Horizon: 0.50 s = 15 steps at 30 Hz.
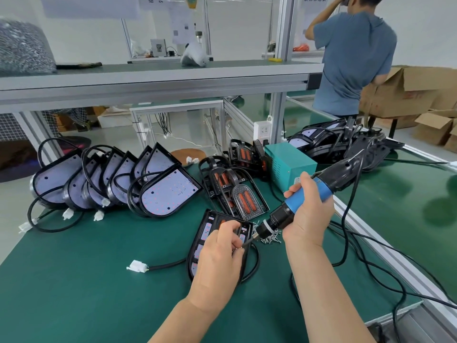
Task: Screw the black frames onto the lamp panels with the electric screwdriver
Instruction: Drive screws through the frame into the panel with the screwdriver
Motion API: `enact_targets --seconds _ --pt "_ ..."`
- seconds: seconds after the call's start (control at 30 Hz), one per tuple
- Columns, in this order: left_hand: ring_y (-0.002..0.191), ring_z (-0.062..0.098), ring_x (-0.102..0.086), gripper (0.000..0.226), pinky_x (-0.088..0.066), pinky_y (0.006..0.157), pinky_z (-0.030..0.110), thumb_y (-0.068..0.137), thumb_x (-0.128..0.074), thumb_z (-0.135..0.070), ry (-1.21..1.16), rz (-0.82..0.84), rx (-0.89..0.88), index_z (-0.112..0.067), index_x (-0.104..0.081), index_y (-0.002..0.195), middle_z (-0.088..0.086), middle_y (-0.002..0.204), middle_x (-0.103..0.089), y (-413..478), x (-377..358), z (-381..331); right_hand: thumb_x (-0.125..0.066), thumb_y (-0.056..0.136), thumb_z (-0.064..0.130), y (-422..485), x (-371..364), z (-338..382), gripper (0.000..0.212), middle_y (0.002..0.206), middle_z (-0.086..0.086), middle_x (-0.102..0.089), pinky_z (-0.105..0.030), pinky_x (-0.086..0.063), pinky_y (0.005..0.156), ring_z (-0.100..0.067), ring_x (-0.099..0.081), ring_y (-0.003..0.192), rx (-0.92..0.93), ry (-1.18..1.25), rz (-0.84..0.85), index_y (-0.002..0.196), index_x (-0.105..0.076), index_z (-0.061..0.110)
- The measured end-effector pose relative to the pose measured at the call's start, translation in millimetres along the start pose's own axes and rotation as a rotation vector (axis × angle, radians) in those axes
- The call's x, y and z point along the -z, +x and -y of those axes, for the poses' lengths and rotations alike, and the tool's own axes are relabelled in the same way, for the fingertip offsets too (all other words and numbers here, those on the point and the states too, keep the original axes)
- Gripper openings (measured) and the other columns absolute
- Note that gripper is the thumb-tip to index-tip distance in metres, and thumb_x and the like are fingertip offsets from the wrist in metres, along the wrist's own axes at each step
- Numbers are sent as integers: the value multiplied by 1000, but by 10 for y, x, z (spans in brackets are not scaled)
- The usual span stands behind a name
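Observation:
A lamp panel with a black frame [209, 227] on it lies flat on the green mat in front of me. My left hand [220, 256] rests over it and pinches a small screw at the tip of the screwdriver bit. My right hand [308, 211] grips the blue body of the electric screwdriver [294, 206], which slants down to the left, its bit reaching my left fingertips at the frame's right edge. A small heap of loose screws [270, 237] lies just right of the frame. My left hand hides most of the frame's middle.
Several bare lamp panels [170, 191] with black cables lean in a row at the left. Black frames [237, 191] are stacked behind the work. A teal power box [286, 162] stands at the back, more lamps [333, 142] beyond it. A person in a blue shirt [353, 58] stands at the far right.

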<state>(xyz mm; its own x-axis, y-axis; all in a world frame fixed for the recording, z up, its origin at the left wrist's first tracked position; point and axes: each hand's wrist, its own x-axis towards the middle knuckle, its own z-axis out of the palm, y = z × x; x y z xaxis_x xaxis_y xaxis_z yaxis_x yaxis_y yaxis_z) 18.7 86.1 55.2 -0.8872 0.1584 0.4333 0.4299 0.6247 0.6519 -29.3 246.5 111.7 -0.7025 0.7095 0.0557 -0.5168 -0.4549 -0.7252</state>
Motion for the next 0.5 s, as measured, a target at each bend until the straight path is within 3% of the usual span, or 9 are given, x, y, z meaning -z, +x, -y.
enact_targets --seconds 0.1,0.23,0.33,0.4,0.5 --pt "91 11 -53 46 -45 85 26 84 -71 0 44 -14 -59 -20 -56 122 -14 90 -56 -1 17 13 -72 87 18 -9 -13 -29 14 63 3 -60 -27 -53 57 -14 -57 56 9 -6 -15 87 -58 17" --pt "99 10 -49 54 -38 91 26 76 -77 -14 37 -136 -35 -33 -51 121 -19 99 -56 16 174 99 -71 90 17 -15 -31 -31 14 62 3 -59 -28 -53 57 -14 -57 55 1 -16 -18 85 -58 17" --pt "108 20 -51 54 -41 94 33 79 -80 -31 39 -214 305 -19 -53 125 -6 111 -52 92 361 322 -71 90 16 -41 -24 -22 14 61 3 -59 -28 -53 56 -14 -57 55 -4 -28 2 85 -58 16" --pt "110 26 -53 68 -43 93 37 80 -77 -46 49 -73 539 -11 -50 131 2 116 -53 137 412 438 -72 85 19 -99 -24 -29 13 61 3 -59 -26 -52 55 -14 -57 56 2 -56 38 85 -59 17" --pt "113 29 -58 78 -45 90 35 75 -73 -64 108 125 657 -10 -49 126 2 116 -60 160 342 471 -71 80 23 -212 -34 -57 15 61 2 -58 -26 -51 54 -14 -56 55 4 -103 119 87 -59 15"
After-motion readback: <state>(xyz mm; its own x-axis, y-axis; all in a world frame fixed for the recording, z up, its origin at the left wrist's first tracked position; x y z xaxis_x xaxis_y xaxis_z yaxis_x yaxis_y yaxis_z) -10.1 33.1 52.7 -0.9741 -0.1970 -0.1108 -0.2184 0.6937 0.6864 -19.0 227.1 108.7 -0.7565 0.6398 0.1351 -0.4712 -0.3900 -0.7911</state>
